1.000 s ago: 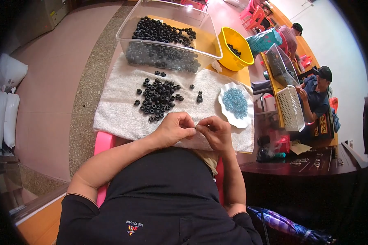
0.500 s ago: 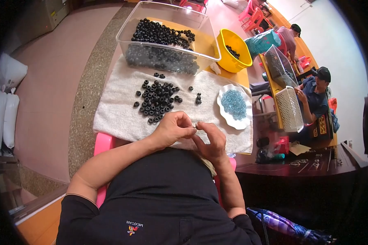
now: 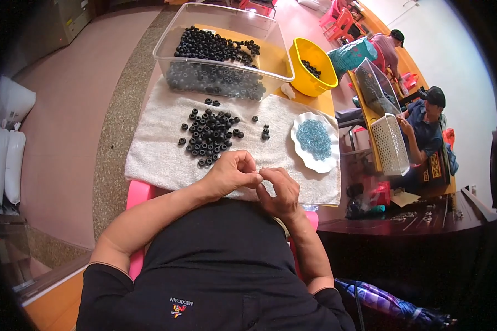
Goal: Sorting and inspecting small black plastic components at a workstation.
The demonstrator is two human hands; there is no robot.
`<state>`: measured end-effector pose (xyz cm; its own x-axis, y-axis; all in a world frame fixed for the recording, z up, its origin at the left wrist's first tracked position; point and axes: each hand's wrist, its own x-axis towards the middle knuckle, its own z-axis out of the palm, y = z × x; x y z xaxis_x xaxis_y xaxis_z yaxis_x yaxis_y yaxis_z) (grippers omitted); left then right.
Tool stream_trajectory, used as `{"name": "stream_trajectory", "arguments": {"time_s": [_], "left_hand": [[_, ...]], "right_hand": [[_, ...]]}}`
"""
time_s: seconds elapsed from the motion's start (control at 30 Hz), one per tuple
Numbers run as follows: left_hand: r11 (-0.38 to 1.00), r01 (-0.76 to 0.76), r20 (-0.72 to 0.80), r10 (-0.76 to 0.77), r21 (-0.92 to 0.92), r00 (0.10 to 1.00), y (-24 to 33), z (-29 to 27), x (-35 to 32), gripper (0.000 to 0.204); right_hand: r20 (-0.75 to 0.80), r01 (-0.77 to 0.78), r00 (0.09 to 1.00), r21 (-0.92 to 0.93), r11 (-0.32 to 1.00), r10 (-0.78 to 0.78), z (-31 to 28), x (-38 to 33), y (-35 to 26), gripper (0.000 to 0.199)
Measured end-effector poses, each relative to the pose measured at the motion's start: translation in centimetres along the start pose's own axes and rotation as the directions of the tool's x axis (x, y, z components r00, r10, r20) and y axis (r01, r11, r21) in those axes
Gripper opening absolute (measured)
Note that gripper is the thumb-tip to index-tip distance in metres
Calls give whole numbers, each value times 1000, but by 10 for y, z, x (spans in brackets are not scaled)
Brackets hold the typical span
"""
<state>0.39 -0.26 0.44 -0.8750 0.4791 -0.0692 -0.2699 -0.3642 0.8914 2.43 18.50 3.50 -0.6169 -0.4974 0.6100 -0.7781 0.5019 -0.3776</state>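
My left hand (image 3: 232, 172) and my right hand (image 3: 280, 190) meet over the near edge of a white towel (image 3: 163, 157). Thumb and fingers of each are pinched together, fingertips touching or almost so. Whatever sits between them is too small and covered to make out. Just beyond my left hand lies a loose pile of black beads (image 3: 211, 132), round with holes. A few stray black beads (image 3: 265, 132) rest to the right of the pile. Right of these, a white scalloped dish (image 3: 297, 144) holds small clear-blue beads (image 3: 313, 139).
Behind the towel stands a clear plastic bin (image 3: 163, 49) part-filled with black beads. A yellow tub (image 3: 312, 83) with more black beads is beside it. Co-workers (image 3: 425, 124) sit at a bench on the right, near a white perforated basket (image 3: 391, 143). White sacks (image 3: 14, 165) stand far left.
My right hand has shifted slightly left and its fingers have curled in closer to my left fingertips. The small dark bit seen between the fingertips earlier is now hidden.
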Motion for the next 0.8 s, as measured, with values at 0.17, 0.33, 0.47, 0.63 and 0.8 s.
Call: {"name": "stream_trajectory", "arguments": {"time_s": [0.17,0.33,0.47,0.63,0.8], "left_hand": [[1000,20,-14,-20,-17,1000,5,0,0,17],[999,18,-30,-19,-28,999,1,0,1,15],[992,-6,-24,3,-124,1000,0,1,2,15],[994,63,-38,-67,-88,997,-1,-2,0,15],[997,37,-25,-39,-68,999,-2,1,1,15]], "right_hand": [[-39,-64,997,36,997,66,2,1,2,36],[-54,-92,994,53,994,95,2,7,2,34],[38,-278,960,87,957,276,-12,12,13,25],[160,-466,879,92,880,449,-49,32,69,19],[-172,-292,937,96,951,305,-102,98,157,19]]}}
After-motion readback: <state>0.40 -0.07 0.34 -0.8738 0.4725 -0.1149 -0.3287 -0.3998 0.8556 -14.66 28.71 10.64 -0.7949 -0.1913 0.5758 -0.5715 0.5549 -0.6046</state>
